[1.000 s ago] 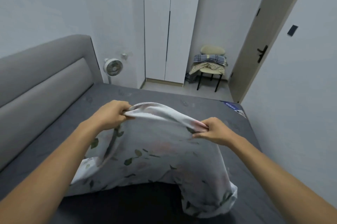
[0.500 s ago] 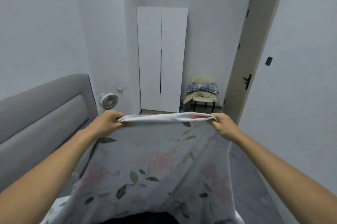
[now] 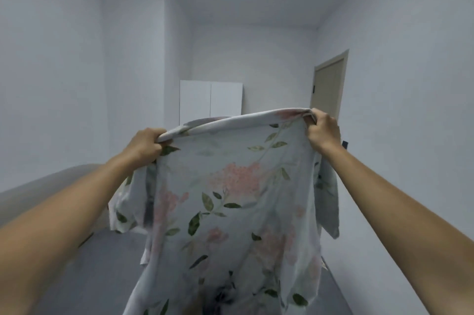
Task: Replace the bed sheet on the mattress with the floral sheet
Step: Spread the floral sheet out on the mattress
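Note:
The floral sheet (image 3: 230,199), pale with pink blossoms and green leaves, hangs in the air in front of me, folds drooping at both sides. My left hand (image 3: 145,144) grips its top edge on the left. My right hand (image 3: 322,132) grips the top edge on the right, a little higher. Both arms stretch forward and up. Below lies the bare dark grey mattress (image 3: 84,276); the sheet hides most of it.
A grey padded headboard (image 3: 51,186) runs along the left. A white wardrobe (image 3: 210,99) stands at the far wall, and a beige door (image 3: 328,89) is at the right. White walls close in on both sides.
Both hands have lifted the sheet from the mattress to well above it and spread apart. The view has tilted up, so the chair and fan are hidden.

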Demonstrator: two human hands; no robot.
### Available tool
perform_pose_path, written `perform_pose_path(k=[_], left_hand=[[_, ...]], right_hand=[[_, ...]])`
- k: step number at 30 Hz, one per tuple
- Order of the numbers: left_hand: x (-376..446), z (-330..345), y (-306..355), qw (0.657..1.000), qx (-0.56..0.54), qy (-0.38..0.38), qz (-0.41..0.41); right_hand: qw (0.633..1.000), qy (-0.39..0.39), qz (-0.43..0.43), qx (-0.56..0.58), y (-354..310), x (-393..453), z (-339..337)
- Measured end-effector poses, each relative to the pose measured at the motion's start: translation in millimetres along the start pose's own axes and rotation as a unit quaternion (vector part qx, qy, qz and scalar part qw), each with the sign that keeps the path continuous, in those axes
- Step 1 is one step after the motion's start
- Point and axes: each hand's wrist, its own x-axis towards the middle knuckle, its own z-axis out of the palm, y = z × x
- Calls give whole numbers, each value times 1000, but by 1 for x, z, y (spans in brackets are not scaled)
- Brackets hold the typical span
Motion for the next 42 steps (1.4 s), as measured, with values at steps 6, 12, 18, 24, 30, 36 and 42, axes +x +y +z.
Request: perform_pose_path(k=[6, 12, 18, 24, 30, 36, 42], left_hand=[[25, -31, 26, 999, 48, 5, -3], [90, -110, 108, 977, 85, 177, 87], [106, -123, 124, 994, -3, 88, 72], [81, -76, 77, 997, 17, -13, 79], [82, -101, 107, 981, 5, 156, 117], [60, -84, 69, 995, -58, 33, 72], [-70, 19, -52, 989, -40, -105, -94]], right_hand=[[987, -156, -27, 34, -13, 29, -45], [994, 61, -87, 9, -88, 95, -133], [993, 16, -104, -55, -89, 107, -148], [983, -101, -79, -132, -36, 70, -120], [989, 50, -93, -103, -64, 93, -132], [988, -87, -117, -50, -47, 79, -87], [969, -239, -52, -40, 33, -35, 54]])
